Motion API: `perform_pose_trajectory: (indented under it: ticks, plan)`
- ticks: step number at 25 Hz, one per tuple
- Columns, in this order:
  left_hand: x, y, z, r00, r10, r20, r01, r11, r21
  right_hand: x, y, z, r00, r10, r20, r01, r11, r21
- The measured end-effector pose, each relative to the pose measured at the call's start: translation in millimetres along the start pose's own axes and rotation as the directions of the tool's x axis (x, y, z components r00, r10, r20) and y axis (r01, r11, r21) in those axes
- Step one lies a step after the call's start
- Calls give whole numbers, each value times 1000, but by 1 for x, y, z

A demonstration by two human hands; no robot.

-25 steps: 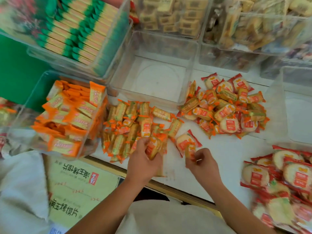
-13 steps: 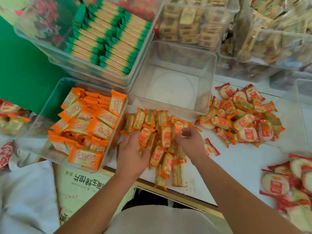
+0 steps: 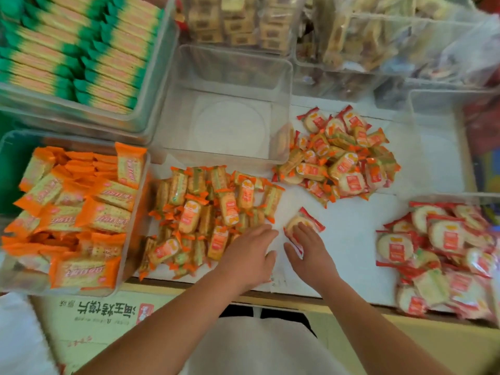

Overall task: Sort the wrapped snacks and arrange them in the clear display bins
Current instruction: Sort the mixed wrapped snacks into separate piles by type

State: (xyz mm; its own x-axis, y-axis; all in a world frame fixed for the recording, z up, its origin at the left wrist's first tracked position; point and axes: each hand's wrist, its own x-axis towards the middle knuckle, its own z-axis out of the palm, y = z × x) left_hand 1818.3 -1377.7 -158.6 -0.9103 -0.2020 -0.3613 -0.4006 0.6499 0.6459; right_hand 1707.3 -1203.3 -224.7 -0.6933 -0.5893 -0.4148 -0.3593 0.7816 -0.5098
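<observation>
Head view, left hand (image 3: pixel 247 257) at pile (image 3: pixel 211 209) edge, right hand (image 3: pixel 311 255) on packet (image 3: pixel 311 221)

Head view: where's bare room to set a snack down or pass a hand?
Bare white counter lies between the orange pile, the mixed pile and the red-wrapped pile. The middle clear bin is empty too. Crowded: the orange-packet bin at left, and the orange pile right up to the left hand.

Right hand (image 3: pixel 311 255) on a red-wrapped snack (image 3: pixel 307 221), left hand (image 3: pixel 249 257) beside orange pile (image 3: pixel 211 209)
</observation>
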Motion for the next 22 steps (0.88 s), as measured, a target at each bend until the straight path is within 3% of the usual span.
perform_pose_trajectory:
  ticks: [4,7,12,15,18,22]
  plan:
    - [15,7,21,996,-14,85,15,1000,-9,-19,42,-21,985,127,-115,-137,987,-87]
    - [19,19,38,994,-28,105,29,1000,-4,-37,70,-36,978,207,8,-200,957,-212]
    - [32,64,66,991,-43,127,53,996,-72,-61,116,-59,967,252,22,-243,951,-193]
    - [39,90,87,987,-109,122,124,985,-122,-79,147,-85,961,257,101,-230,947,-223]
    - [48,116,109,980,-166,110,184,965,-187,-83,165,-109,958,235,166,-212,966,-148]
    - [61,137,122,965,-251,74,261,921,-288,-75,158,-138,980,195,47,-198,977,76]
